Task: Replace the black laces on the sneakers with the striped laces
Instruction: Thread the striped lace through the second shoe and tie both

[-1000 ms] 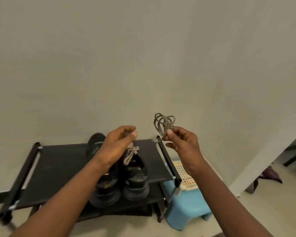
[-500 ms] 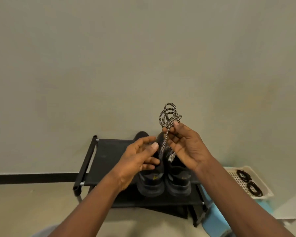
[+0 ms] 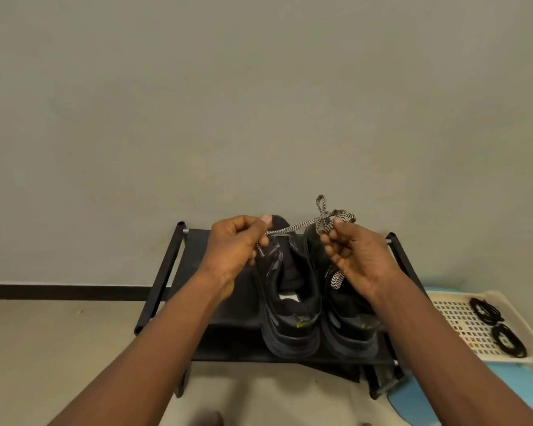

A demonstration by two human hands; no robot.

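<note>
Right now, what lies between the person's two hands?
A black-and-white striped lace spans the gap, pinched by the left hand and the right hand, above the pair of black sneakers. The head view shows it.

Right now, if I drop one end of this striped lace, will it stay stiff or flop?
Probably flops: the striped lace runs straight only where the left hand and right hand pull it, and its end hangs limp below the left hand. Likely light, being thin cord. Its woven surface should grip, not slip.
</note>
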